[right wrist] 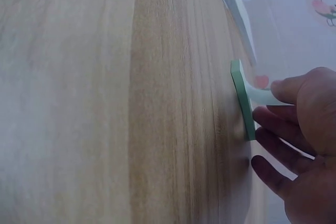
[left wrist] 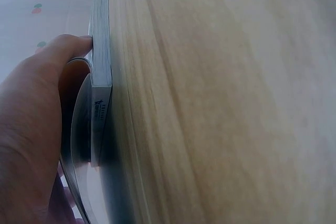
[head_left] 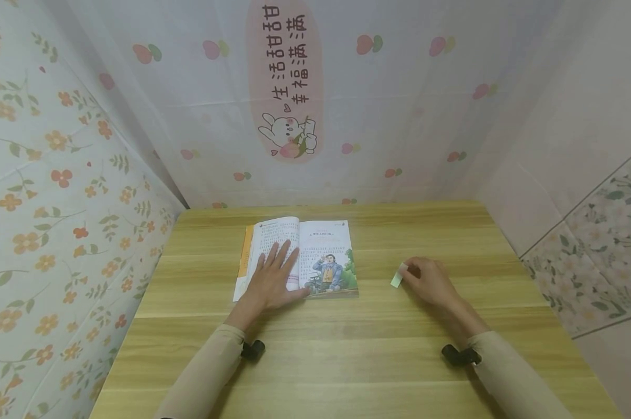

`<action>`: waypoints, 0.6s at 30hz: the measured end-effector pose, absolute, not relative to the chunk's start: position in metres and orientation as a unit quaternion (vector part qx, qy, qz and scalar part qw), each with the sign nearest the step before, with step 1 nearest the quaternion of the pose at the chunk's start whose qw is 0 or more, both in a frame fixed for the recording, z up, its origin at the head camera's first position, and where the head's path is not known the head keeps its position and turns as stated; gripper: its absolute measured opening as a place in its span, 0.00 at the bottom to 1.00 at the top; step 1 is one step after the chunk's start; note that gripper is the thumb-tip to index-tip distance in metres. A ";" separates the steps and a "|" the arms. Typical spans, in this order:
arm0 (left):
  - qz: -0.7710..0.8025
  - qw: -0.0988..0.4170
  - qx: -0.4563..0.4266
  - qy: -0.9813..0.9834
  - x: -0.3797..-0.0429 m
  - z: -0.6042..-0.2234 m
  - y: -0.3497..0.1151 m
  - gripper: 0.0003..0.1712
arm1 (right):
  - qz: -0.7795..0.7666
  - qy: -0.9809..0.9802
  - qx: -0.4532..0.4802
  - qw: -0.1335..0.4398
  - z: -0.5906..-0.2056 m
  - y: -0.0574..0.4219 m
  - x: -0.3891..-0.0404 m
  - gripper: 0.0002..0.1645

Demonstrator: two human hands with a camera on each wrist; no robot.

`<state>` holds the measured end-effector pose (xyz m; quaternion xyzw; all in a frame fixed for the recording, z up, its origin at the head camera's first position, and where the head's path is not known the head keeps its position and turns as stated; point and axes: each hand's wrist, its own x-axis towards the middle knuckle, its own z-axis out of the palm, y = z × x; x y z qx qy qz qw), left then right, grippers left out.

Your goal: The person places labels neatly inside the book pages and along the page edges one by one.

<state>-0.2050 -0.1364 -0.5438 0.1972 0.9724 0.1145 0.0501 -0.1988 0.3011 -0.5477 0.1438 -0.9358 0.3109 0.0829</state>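
Note:
An open book [head_left: 325, 235] lies on the table, its right page showing printed text and a drawing of a figure in a blue jacket. My left hand [head_left: 271, 284] rests across the left page with fingers spread and the thumb at the lower edge near the fold. In the left wrist view the book's page block [left wrist: 102, 35] is seen edge-on, and the left-hand pages bulge up under the palm. To the right of the book, my right hand [head_left: 431, 281] pinches the top sheet [right wrist: 262, 97] of a small pale green sticky note pad [right wrist: 243, 100]. That sheet curves up from the pad.
The wood-grain table [head_left: 346, 355] runs up to a printed curtain [head_left: 414, 116] at the back. Flowered cloth [head_left: 59, 233] hangs on the left, and another patterned cloth [head_left: 598, 262] on the right. Black wrist cameras [head_left: 252, 351] sit at both cuffs.

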 end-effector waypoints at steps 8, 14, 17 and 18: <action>0.116 0.051 0.196 0.972 -0.205 -0.543 -0.136 0.67 | 0.302 -0.937 0.156 0.077 -0.548 0.300 -0.196 0.14; 0.116 0.051 0.196 0.972 -0.204 -0.543 -0.136 0.67 | 0.297 -0.937 0.165 0.075 -0.545 0.297 -0.195 0.14; 0.116 0.050 0.196 0.972 -0.204 -0.543 -0.135 0.67 | 0.296 -0.938 0.168 0.071 -0.546 0.297 -0.196 0.12; 0.116 0.050 0.196 0.972 -0.204 -0.542 -0.135 0.67 | 0.297 -0.938 0.168 0.069 -0.547 0.297 -0.196 0.12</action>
